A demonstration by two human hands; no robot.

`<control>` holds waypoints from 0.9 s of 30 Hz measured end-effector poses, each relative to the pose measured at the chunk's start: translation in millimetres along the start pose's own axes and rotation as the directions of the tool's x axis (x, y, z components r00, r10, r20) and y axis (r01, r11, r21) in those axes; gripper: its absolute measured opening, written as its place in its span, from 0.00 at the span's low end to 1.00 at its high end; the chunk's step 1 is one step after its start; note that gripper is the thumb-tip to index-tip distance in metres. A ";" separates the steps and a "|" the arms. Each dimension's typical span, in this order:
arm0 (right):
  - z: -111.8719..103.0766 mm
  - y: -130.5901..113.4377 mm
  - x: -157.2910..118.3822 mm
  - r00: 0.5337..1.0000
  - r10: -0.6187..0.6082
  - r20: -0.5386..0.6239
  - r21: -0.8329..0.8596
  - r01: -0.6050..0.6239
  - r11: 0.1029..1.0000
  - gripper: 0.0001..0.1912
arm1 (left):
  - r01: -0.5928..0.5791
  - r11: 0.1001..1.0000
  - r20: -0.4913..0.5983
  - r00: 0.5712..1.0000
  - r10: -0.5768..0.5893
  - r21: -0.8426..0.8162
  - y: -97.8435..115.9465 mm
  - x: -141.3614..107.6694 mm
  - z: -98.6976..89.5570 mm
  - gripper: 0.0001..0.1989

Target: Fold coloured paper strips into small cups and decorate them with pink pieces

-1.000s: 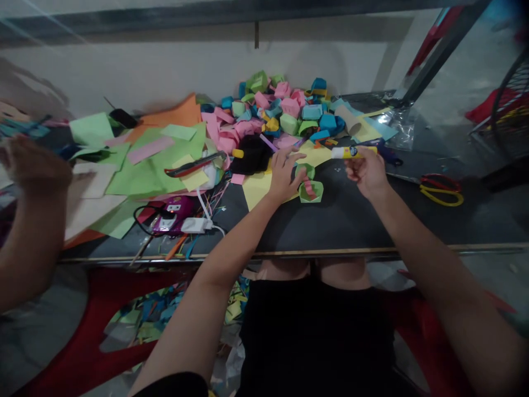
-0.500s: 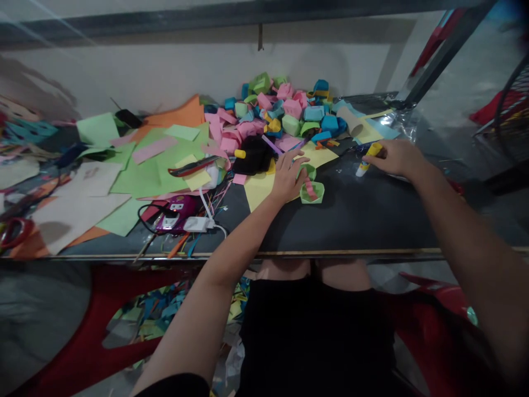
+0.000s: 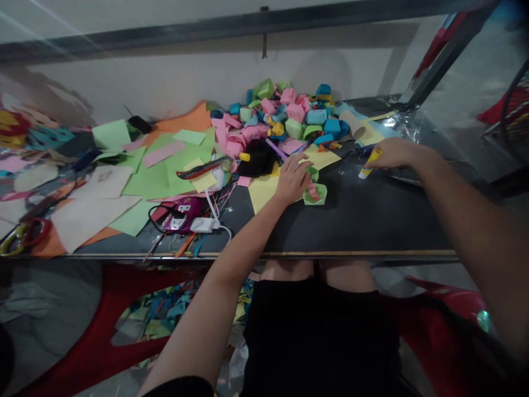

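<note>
Behind the dark desk [image 3: 372, 220] stands a pale wall [image 3: 165, 82], and across the left part of the desk lie large paper sheets [image 3: 163, 179], green, orange and whitish. Against the wall is a big pile of small folded paper boxes [image 3: 294, 113], pink, blue, green and yellow. A purple socket box [image 3: 190, 207] is near the front edge, well apart from both hands.

Left hand [image 3: 292, 179] is over the desk middle, its fingers apart and a little bent, reaching to a green paper piece [image 3: 313, 175]; whether they press on it, I cannot tell. Right hand [image 3: 394, 153] is farther to the right, its fingers together, clamped on a yellow glue stick [image 3: 373, 159], which is tilted with the white end down. Just beside the left hand is a green paper cup [image 3: 316, 196], and inside it a pink strip [image 3: 313, 191].

In my judgement, it is good to keep the left fingers light, so that the thin cup is not crushed, and to hold the glue stick firmly, with its white end away from the loose sheets
</note>
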State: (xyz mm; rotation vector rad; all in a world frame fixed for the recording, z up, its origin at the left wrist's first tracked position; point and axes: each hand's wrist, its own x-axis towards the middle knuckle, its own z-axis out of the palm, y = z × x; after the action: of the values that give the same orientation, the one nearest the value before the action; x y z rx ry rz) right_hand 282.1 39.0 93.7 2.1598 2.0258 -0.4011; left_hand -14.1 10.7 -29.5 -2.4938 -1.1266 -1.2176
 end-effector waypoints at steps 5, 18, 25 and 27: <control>25.1 50.8 -1.8 0.997 -0.017 -0.073 0.315 0.039 0.948 0.11 | 0.041 0.999 -0.045 0.998 -0.040 0.026 -5.3 0.7 1.5 0.11; 70.2 4.1 -73.1 0.961 -0.241 -0.136 0.991 0.134 -0.026 0.21 | 0.052 0.998 -0.059 0.997 -0.055 -0.037 -1.8 -3.0 -6.8 0.16; 78.2 -74.1 -82.5 0.937 -0.310 -0.164 0.979 0.116 -0.167 0.17 | 0.091 0.961 -0.080 0.990 -0.116 -0.263 29.1 8.8 -19.9 0.27; 87.4 -91.0 -74.4 0.918 -0.372 -0.138 0.968 0.046 -0.247 0.15 | 0.104 0.913 -0.078 0.986 -0.146 -0.395 36.3 11.7 -16.7 0.25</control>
State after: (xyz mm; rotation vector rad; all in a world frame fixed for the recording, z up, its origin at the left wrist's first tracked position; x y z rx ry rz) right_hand 180.0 -50.6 38.9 1.6789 1.9475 -3.1916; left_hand 4.9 -15.5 -3.3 -2.6186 -1.1256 -1.7435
